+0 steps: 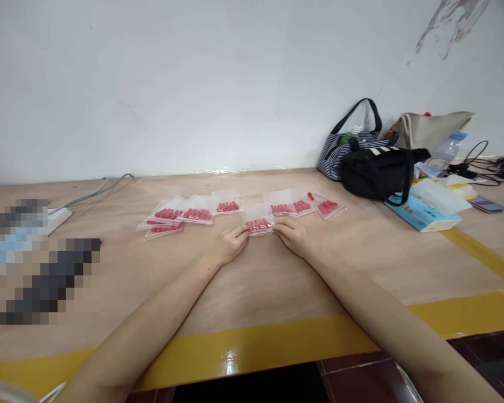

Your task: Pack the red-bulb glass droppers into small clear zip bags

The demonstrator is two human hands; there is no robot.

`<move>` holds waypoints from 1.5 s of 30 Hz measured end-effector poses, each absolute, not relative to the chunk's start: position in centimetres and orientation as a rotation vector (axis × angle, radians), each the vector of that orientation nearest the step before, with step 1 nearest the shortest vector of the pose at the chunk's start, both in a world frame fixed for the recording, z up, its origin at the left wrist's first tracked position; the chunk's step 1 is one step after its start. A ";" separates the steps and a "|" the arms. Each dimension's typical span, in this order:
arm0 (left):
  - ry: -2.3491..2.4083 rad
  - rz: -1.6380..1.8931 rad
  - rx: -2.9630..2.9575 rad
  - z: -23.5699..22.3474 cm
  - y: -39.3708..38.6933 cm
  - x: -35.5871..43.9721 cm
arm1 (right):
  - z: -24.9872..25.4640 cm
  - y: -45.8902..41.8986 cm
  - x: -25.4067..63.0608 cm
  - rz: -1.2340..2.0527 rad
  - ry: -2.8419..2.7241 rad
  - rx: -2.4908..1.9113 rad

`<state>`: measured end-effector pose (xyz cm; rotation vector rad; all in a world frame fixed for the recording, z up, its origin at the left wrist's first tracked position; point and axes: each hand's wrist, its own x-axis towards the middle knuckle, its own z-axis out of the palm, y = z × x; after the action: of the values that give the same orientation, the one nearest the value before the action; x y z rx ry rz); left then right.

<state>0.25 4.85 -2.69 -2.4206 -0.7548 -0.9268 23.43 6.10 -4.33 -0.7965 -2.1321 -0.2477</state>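
Several small clear bags of red pieces lie in a row on the wooden table [277, 291]. My left hand [229, 244] and my right hand [296, 235] reach forward together and pinch the two lower corners of the middle bag [258, 223], which lies flat on the table. Fingers of both hands are curled, pressed on that bag. More bags sit to the left [168, 215] and to the right [302, 206], apart from my hands.
A striped bag [353, 140], a black bag [378, 170] and a beige bag [432, 129] stand at the back right by the wall. A blue box [422, 215], a phone [489, 205] and cables [487, 162] lie right. Yellow tape [243, 350] edges the table. Blurred items lie left.
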 end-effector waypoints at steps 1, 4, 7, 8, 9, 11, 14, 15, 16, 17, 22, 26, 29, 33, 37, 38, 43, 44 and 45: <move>-0.743 -0.924 -2.415 -2.6 4.9 0.2 | -4.3 6.1 23.5 -0.267 -2.146 -0.804; -0.717 -0.919 -2.407 -2.2 4.9 -0.1 | -4.0 5.8 23.5 -0.354 -2.180 -0.865; -0.688 -0.937 -2.374 -2.0 4.9 -0.2 | -3.4 5.5 23.3 -0.390 -2.178 -0.904; -0.670 -0.946 -2.348 -2.0 4.9 -0.2 | -3.3 5.5 23.3 -0.384 -2.173 -0.905; -0.651 -0.951 -2.322 -2.0 4.9 -0.2 | -3.2 5.4 23.3 -0.374 -2.170 -0.898; -0.620 -0.934 -2.295 -1.9 4.9 -0.3 | -2.9 5.4 23.3 -0.355 -2.163 -0.885; -0.594 -0.884 -2.327 -1.9 5.0 -0.5 | -2.5 5.2 23.4 -0.363 -2.153 -0.883; -0.586 -0.874 -2.338 -1.9 5.0 -0.5 | -2.4 5.1 23.3 -0.385 -2.158 -0.883; -0.574 -0.870 -2.344 -1.9 5.0 -0.6 | -2.3 5.1 23.1 -0.419 -2.171 -0.877; -0.564 -0.865 -2.346 -1.9 5.1 -0.7 | -2.2 5.0 22.8 -0.464 -2.189 -0.866; -0.552 -0.820 -2.376 -2.3 5.2 -0.9 | -2.1 5.3 20.1 -0.713 -2.288 -0.735; -0.592 -0.841 -2.343 -2.3 5.0 -1.1 | -2.2 5.8 18.2 -0.842 -2.256 -0.630; -0.593 -0.857 -2.304 -2.1 4.9 -1.1 | -2.2 6.0 17.8 -0.900 -2.236 -0.580; -0.580 -0.882 -2.295 -1.7 4.9 -0.9 | -2.2 5.9 17.9 -0.910 -2.249 -0.585; -0.549 -0.919 -2.316 -1.5 4.7 -0.7 | -2.1 5.6 18.6 -0.951 -2.238 -0.553; -0.549 -0.924 -2.322 -1.4 4.6 -0.7 | -2.0 5.5 19.0 -0.969 -2.233 -0.541; -0.580 -0.937 -2.363 -1.3 4.4 -0.7 | -1.8 5.5 21.8 -1.056 -2.215 -0.553; -0.585 -0.939 -2.370 -1.3 4.4 -0.7 | -1.7 5.5 22.4 -1.063 -2.222 -0.574; -0.592 -0.938 -2.378 -1.4 4.4 -0.8 | -1.7 5.5 22.8 -1.062 -2.235 -0.601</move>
<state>-0.76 4.45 -1.38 -2.3778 -0.5924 -0.9382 22.81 5.50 -1.67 -0.6006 -2.2350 -1.0623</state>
